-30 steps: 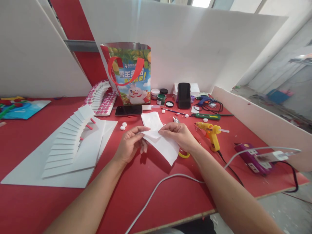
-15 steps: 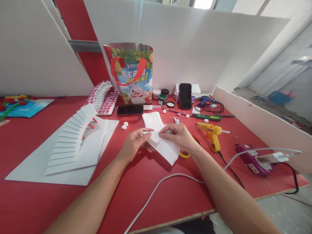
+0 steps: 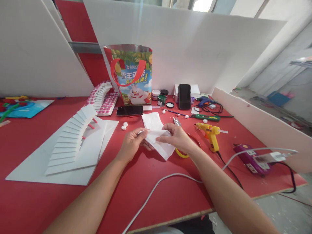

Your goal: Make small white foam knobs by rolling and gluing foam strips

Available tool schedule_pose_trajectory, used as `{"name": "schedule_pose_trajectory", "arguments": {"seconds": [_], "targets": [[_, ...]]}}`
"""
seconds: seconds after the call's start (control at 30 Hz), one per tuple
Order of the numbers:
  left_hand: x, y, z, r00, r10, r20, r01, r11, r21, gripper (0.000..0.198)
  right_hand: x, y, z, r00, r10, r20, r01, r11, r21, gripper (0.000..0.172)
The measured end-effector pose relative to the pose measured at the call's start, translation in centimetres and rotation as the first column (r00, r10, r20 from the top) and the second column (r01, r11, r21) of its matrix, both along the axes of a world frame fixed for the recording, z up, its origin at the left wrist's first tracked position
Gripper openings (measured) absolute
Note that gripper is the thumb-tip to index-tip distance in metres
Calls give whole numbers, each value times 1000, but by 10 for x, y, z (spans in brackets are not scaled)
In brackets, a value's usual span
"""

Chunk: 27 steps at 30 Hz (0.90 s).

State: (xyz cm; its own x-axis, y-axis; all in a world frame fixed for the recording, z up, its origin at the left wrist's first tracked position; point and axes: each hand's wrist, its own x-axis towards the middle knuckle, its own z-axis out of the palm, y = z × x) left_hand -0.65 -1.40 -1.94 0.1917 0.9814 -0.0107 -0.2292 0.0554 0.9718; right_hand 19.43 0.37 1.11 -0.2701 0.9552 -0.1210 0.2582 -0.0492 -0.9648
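Both hands pinch the paper [image 3: 158, 138] mid-fold: left hand [image 3: 133, 144] grips its left edge, right hand [image 3: 176, 138] presses the flap. Scissors [image 3: 181, 152] lie just under the right wrist.

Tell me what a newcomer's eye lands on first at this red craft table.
Mid-table, the left hand and right hand pinch a white paper sheet between them. Behind them a colourful gift bag stands against the white wall. A white stepped paper model lies at left, a yellow glue gun at right.
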Motion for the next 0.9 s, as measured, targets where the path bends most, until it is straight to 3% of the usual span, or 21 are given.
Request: {"name": "schedule_pose_trajectory", "arguments": {"seconds": [0.13,0.33,0.4,0.47,0.53,0.7,0.83,0.9], "targets": [[-1,0,1,1000,-19,-11,20,1000,11,38,-3,-1,0,1000,-13,3,13,999,-33,34],[-6,2,1,985,-124,120,125,992,-5,28,1,-1,6,998,30,-63,-32,999,-34,36],[-7,4,2,977,-137,162,142,990,-15,21,8,-1,10,985,136,-105,-141,989,-41,36],[-7,4,3,975,-114,189,121,992,-29,14,14,-2,13,938,302,-171,-317,946,-68,36],[-7,4,3,978,-82,192,91,995,-38,12,16,-3,14,890,379,-253,-415,903,-109,40],[-3,-1,4,988,-84,126,87,996,-20,12,2,-7,7,916,63,-396,-211,915,-344,53],[0,-8,6,995,-98,-18,98,995,35,19,-9,-11,5,909,149,-390,-317,854,-413,56],[1,-9,7,994,-71,-88,76,996,54,24,-8,-11,6,923,169,-346,-306,866,-395,59]]}}
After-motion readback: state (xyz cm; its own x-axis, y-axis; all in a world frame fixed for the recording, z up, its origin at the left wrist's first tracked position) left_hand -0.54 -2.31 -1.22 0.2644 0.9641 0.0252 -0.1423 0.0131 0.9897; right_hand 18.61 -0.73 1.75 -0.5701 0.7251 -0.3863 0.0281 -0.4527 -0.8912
